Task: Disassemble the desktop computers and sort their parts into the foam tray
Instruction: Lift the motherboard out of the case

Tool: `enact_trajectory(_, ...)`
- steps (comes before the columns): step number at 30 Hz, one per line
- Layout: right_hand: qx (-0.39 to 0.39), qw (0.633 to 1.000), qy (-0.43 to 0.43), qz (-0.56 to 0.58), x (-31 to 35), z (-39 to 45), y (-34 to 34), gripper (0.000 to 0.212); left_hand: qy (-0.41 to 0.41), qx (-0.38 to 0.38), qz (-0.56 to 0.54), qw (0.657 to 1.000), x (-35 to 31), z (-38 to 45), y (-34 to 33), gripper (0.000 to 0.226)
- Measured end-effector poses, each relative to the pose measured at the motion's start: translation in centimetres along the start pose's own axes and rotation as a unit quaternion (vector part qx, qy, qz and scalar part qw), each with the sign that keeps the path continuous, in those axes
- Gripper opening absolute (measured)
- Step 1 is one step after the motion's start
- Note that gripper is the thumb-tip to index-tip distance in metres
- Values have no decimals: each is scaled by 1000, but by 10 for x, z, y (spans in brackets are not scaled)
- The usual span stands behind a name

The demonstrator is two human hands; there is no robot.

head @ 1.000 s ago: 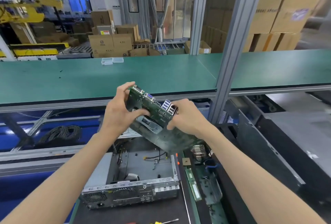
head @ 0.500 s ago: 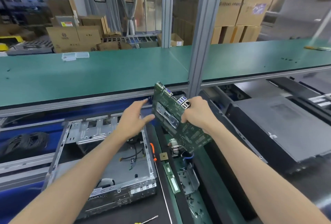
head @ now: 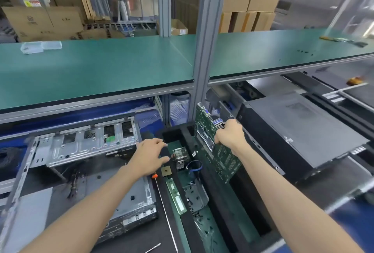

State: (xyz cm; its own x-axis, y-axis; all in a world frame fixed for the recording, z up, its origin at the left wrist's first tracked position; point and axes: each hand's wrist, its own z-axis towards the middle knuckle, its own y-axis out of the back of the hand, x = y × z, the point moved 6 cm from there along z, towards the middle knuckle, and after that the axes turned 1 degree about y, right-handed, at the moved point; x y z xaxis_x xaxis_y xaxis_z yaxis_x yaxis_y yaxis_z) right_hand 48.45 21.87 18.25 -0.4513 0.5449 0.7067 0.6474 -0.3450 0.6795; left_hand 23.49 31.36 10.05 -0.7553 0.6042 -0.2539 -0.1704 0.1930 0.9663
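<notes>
Head view: motherboard (head: 217,152) is gripped on edge by the right hand (head: 229,134), fingers curled round it, above the foam tray (head: 222,198). Left hand (head: 150,154) is held spread, empty, beside the stripped chassis (head: 81,151).

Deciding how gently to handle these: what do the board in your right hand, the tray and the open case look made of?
Board: green laminate, probably fibreglass, matte, with metal ports on its edge; the right hand grips it.
Tray: black foam, dull, with thick soft-looking walls.
Case: bare sheet metal, likely steel, grey sheen and stamped cutouts.
</notes>
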Motion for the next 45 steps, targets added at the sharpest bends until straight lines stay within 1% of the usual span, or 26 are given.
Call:
enact_trajectory(3,-22,1000,-9,1,-12,12,0,37,0,1,14,1000,4,3,-15,52)
enact_trajectory(10,-49,998,-24,-6,-26,31,1,24,8,-12,67,998,12,6,-31,47)
enact_trajectory(13,-63,998,-12,-24,-32,37,5,17,16,-22,86,996,13,5,-33,43)
enact_trajectory(16,-71,996,19,-52,-29,42,3,20,22,-25,92,995,13,4,-33,42)
enact_trajectory(19,-54,995,16,-76,-31,46,-12,27,22,-19,97,995,11,5,-30,41)
enact_trajectory(23,-16,997,-26,-65,-50,51,-39,22,20,-15,101,995,10,4,-30,40)
enact_trajectory(26,-10,997,-45,-63,-60,54,-51,15,17,-17,104,994,9,4,-29,39)
enact_trajectory(32,3,996,-81,-36,-73,63,-54,18,15,-16,105,994,8,4,-28,37)
enact_trajectory(38,20,994,-108,18,-86,67,-63,20,15,-16,98,995,8,4,-28,36)
enact_trajectory(41,25,994,-102,-6,-88,66,-64,18,17,-15,94,995,9,4,-29,36)
enact_trajectory(42,27,994,-95,-35,-88,64,-63,21,18,-14,92,995,9,4,-29,36)
enact_trajectory(44,19,992,-64,-112,-90,63,-60,45,18,-15,93,995,9,4,-29,37)
enact_trajectory(45,10,988,-41,-150,-90,61,-59,52,19,-16,94,995,9,4,-28,37)
